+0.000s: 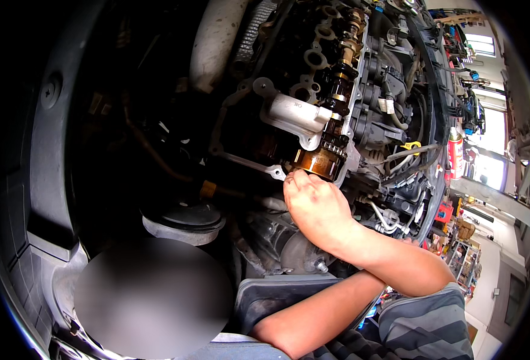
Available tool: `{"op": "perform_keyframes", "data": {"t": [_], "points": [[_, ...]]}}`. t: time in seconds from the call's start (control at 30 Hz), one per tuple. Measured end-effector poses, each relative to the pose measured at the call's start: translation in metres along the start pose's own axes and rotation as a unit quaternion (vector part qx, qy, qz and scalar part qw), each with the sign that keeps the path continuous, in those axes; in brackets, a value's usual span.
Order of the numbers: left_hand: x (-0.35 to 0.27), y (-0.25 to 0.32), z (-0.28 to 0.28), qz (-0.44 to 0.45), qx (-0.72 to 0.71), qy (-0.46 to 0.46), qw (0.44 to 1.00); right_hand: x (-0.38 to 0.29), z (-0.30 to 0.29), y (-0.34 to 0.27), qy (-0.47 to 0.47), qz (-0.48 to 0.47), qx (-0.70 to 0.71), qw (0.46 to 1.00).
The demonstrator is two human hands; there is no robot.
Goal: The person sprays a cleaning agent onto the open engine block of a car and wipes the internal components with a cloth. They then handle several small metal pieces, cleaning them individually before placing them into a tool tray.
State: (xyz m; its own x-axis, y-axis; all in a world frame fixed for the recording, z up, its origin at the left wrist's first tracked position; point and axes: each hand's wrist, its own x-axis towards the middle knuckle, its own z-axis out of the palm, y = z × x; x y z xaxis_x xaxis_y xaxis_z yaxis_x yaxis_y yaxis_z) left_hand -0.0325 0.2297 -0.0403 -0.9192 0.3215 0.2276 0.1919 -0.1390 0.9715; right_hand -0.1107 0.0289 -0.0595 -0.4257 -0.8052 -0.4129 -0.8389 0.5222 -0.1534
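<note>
My right hand (316,198) reaches from the lower right, fingers curled down at the end of an open engine's cylinder head, beside an oily brown camshaft sprocket or phaser (319,163). Its fingertips are hidden, so what they grip does not show. A chain (333,146) runs next to the sprocket. Above it lies a silver metal cover (296,112), and the camshaft (348,54) extends up the frame. My left forearm crosses beneath the right one; only a few fingers of my left hand (409,241) show past it, near the engine bay's right edge.
A round black-topped part (184,216) and a dark plastic box (287,281) lie nearer me. Hoses, wiring and a yellow ring handle (411,146) crowd the right side. A red spray can (455,155) stands beyond. A blurred oval covers the lower left.
</note>
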Motion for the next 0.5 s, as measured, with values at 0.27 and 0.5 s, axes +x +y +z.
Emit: {"op": "perform_keyframes", "data": {"t": [0.27,0.5], "points": [[-0.003,-0.011,0.018,-0.007,0.009,0.062,0.998,0.000,0.000,-0.001,0.012,0.012,-0.006,1.000],[0.001,-0.006,-0.002,-0.011,-0.018,0.003,1.000,0.000,0.002,0.002,0.018,0.031,-0.011,0.999]]}}
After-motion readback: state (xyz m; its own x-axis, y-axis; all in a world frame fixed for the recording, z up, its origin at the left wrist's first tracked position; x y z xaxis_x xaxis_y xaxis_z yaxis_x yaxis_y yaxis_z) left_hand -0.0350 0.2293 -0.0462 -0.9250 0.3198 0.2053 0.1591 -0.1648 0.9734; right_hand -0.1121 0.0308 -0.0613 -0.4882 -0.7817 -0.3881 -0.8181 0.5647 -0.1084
